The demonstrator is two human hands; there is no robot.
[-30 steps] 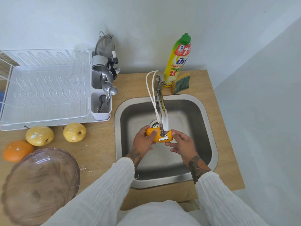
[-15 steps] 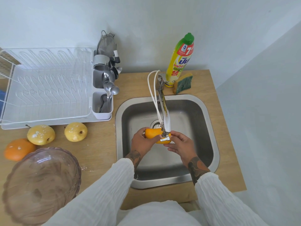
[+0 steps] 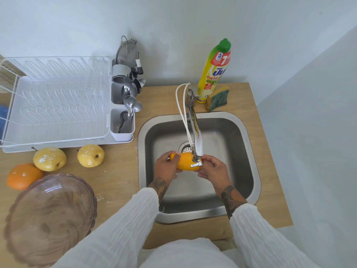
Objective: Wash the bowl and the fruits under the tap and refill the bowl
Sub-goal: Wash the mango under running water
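Wooden counter (image 3: 119, 176), sink (image 3: 249, 132) at right: left hand (image 3: 166, 168) and right hand (image 3: 213, 169) both grip orange fruit (image 3: 184, 161) under tap (image 3: 196, 136); bowl (image 3: 48, 219) empty near-left, orange (image 3: 22, 177) and two pears (image 3: 49, 159) unwashed.

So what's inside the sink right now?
Inside the sink, both hands, the left hand and the right hand, hold an orange fruit under the tap. The drain shows behind it, partly covered. The fruit's underside is hidden.

One wide head-worn camera looks steeply down from above the person's chest, close over the sink (image 3: 249, 151) and tabletop (image 3: 119, 176), facing the wall.
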